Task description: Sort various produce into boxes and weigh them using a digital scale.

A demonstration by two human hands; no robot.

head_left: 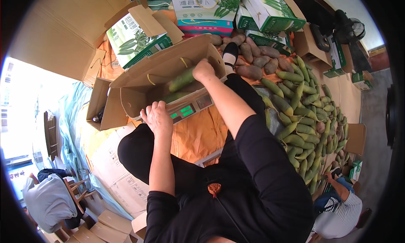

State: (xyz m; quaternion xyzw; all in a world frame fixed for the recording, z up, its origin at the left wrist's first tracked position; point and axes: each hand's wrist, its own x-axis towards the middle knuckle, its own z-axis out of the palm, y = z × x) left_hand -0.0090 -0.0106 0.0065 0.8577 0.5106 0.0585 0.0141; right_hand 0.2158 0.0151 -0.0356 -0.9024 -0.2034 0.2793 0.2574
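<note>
My right hand (203,70) is closed on the end of a long green radish (180,81), blurred by motion, inside an open cardboard box (166,59). Another green radish (175,97) lies low in the same box, along its near wall. My left hand (158,117) curls its fingers over the box's near left rim. Yellow cord loops (184,62) hang on the far wall of the box. Just below the near side shows a scale (186,111) with lit green digits. The fingertips of my right hand are partly hidden.
To the right lies a large heap of green radishes (297,131), with reddish-brown roots (260,61) beyond the box. Printed cartons (141,36) stand at the back. A smaller open carton (101,102) adjoins the box's left end. Other people sit at lower left (50,201) and lower right (339,213).
</note>
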